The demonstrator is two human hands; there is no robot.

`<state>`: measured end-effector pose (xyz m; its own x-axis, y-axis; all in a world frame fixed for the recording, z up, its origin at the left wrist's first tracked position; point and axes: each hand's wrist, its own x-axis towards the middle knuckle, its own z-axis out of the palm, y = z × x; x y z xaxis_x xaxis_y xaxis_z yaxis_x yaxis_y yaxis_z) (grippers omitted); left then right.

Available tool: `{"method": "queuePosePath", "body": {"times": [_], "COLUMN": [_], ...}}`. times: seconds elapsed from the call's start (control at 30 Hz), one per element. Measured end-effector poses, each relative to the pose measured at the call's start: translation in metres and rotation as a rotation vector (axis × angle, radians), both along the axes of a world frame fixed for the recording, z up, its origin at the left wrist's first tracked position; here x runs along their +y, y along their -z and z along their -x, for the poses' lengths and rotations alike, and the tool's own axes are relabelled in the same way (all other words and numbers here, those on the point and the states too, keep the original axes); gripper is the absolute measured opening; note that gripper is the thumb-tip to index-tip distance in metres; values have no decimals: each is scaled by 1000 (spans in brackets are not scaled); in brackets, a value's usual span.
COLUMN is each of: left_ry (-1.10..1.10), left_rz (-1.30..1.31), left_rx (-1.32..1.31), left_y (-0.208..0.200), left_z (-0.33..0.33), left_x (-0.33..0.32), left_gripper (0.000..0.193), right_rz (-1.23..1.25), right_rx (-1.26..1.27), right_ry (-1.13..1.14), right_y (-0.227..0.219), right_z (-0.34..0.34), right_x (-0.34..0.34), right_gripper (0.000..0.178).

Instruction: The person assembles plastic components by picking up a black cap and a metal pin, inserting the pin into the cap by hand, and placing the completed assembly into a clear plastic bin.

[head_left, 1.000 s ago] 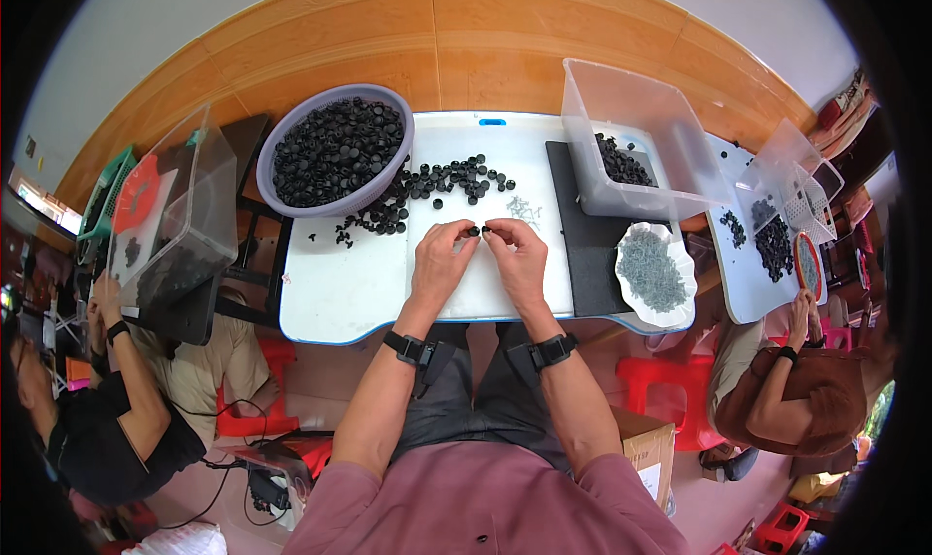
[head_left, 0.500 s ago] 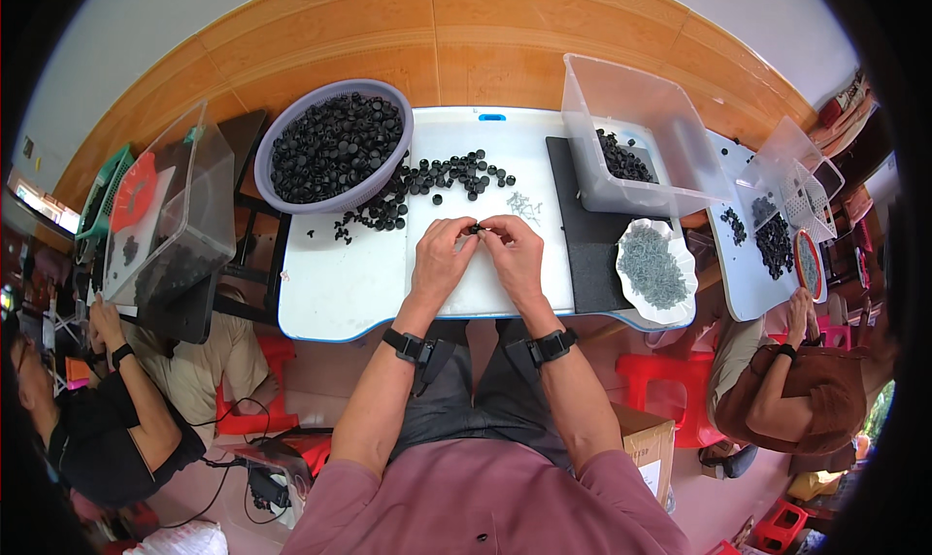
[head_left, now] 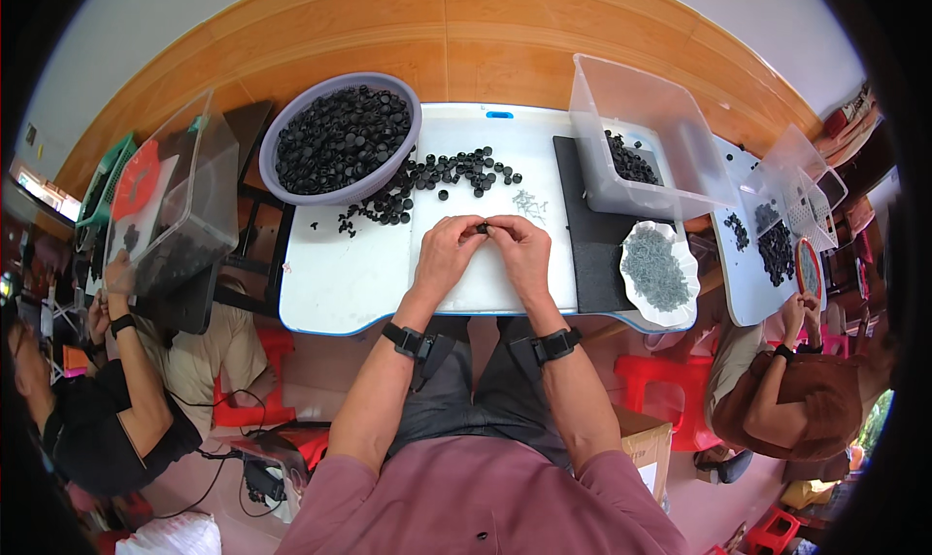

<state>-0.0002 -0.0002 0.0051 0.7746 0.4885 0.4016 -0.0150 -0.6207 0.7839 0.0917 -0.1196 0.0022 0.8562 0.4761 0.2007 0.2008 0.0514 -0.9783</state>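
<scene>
Over the middle of the white table, my left hand (head_left: 446,256) and my right hand (head_left: 521,255) meet at the fingertips. Pinched between them is a small black round cap (head_left: 482,229), mostly covered by the fingers. Beyond the hands lie scattered black round caps (head_left: 471,173), running left to a heap beside a basin. A few small pale grey screw-like pieces (head_left: 528,203) rest just past my right hand. Several tiny black pieces (head_left: 347,224) lie to the left of the caps.
A lilac basin (head_left: 416,133) full of black caps stands at the back left. At the right are a transparent bin (head_left: 670,128), a black mat (head_left: 594,264) and a white scalloped dish (head_left: 691,281) of grey pieces. Co-workers sit at tables on both sides.
Both hands stay together at the same spot, and the right fingers have curled closer over the black cap. The person on the left has raised a hand toward the bin there.
</scene>
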Motion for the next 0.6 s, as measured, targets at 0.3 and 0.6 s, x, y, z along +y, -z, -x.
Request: {"method": "queuePosePath", "body": {"times": [0.3, 0.6], "left_ry": [-4, -4], "left_rz": [191, 213], "left_rx": [24, 51], "left_y": [-7, -5], "left_z": [0, 0], "left_x": [-2, -1], "left_gripper": [29, 26], "right_rz": [5, -60], "right_rx": [46, 97], "right_ry": [-9, -50], "right_y": [0, 1], "right_z": [-1, -2], "right_x": [-1, -2], "right_gripper": [13, 13]}}
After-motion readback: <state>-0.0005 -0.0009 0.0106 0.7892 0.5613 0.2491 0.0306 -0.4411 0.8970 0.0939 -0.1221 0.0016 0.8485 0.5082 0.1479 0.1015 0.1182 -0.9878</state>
